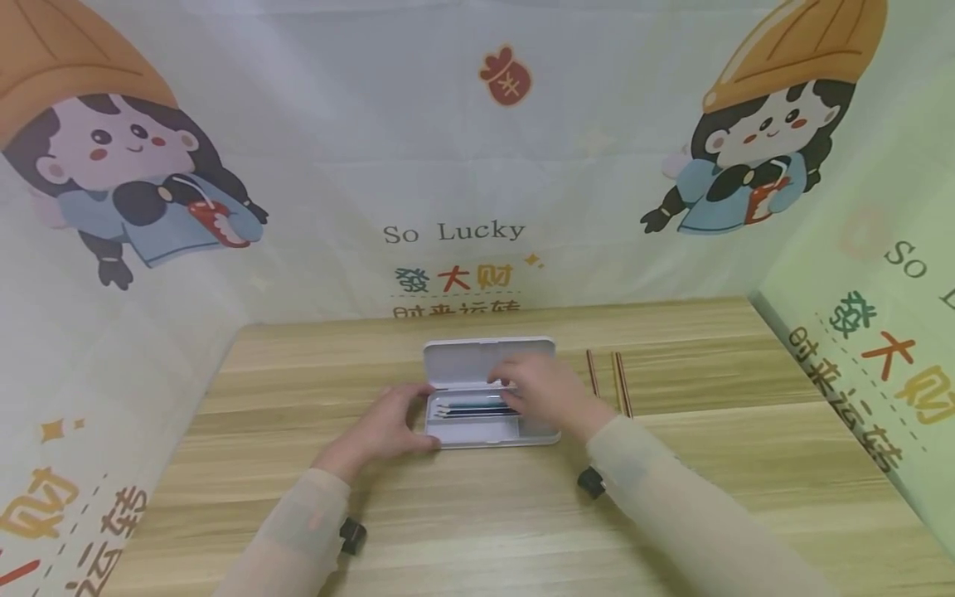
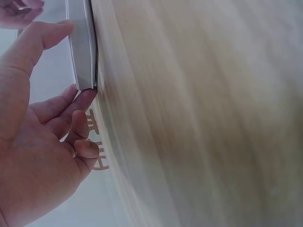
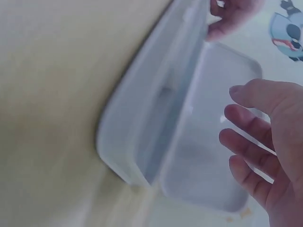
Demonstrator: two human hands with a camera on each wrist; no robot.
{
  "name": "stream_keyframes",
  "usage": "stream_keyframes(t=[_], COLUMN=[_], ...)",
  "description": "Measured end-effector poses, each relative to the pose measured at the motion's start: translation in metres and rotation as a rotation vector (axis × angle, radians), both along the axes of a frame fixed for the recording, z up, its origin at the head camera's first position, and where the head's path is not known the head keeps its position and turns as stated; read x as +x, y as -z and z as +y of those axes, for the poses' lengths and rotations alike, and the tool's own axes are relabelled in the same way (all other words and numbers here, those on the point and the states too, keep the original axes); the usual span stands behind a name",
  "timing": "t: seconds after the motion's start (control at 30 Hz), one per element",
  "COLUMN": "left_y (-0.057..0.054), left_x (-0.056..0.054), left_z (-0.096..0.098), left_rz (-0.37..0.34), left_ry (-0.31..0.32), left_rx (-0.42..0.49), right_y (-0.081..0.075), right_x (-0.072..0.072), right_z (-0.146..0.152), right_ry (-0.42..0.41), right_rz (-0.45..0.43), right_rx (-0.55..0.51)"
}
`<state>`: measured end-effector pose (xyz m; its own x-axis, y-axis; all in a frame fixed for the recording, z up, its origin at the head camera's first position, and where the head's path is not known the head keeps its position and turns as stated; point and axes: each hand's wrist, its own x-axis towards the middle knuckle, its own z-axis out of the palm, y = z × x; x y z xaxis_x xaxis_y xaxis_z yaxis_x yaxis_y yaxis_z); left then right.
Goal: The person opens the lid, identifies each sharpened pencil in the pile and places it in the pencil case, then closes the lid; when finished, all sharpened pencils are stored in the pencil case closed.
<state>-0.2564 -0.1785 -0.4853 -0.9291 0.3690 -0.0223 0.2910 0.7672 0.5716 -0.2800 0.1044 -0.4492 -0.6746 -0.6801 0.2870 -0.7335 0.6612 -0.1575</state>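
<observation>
An open white pencil case [image 1: 468, 433] lies on the wooden table with its lid [image 1: 455, 363] raised at the back. Several pencils [image 1: 470, 410] lie lengthwise in the rear part of its tray. At the case's left end, my left hand [image 1: 380, 427] holds it, thumb at the front corner and fingers round the end and back. Over the right part of the case hovers my right hand [image 1: 548, 390], hiding some of the tray and the pencil ends. In the right wrist view its fingers [image 3: 251, 149] are loosely bent with nothing between them.
Right of the case, a dark red pencil [image 1: 592, 371] lies on the table, with a yellow one [image 1: 618, 377] and another dark red one [image 1: 625, 385] side by side. Cloth walls [image 1: 597, 274] with printed cartoons enclose the table [image 1: 477, 514] at the back and sides.
</observation>
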Motion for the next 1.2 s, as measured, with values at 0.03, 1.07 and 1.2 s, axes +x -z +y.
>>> stream_keyframes(t=[0.03, 1.07, 1.2], left_y=[0.000, 0.001, 0.001], left_x=[0.000, 0.001, 0.000], left_z=[0.000, 0.000, 0.000], left_rz=[0.000, -0.009, -0.010], left_ry=[-0.001, -0.011, -0.015], left_rx=[0.000, 0.005, 0.014], right_y=[-0.004, -0.029, -0.030], right_x=[0.000, -0.039, -0.037], right_z=[0.003, 0.064, 0.067], right_ry=[0.009, 0.340, 0.320], right_rz=[0.016, -0.304, -0.365], right_rx=[-0.007, -0.162, -0.183])
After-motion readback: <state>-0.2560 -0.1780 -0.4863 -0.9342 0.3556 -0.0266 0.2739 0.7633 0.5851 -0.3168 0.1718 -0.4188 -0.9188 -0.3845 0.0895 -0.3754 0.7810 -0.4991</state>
